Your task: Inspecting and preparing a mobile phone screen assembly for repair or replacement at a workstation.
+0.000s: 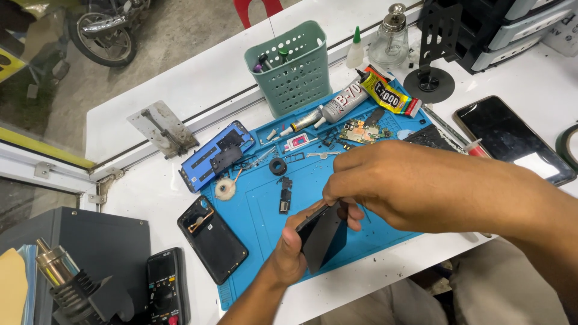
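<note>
White counter [180, 72] w/ blue mat [259, 204]: left hand [289, 256] grips dark phone panel [324, 236], right hand [391, 186] pinches its top edge.

The right hand [397, 186] covers the top edge of the dark phone part [323, 233]. The heat gun [72, 283] and the tape roll [568, 144] are cut by the edges. The small parts on the blue mat [259, 204] are perhaps screws, too small to tell.

The left hand [292, 247] rises from the lower edge, forearm angled up and right, palm turned up, its fingers curled in a clamp. The right hand [391, 189] reaches in from the right, forearm bare, knuckles up, its thumb and fingers [337, 194] pinched together just above the left hand.
</note>
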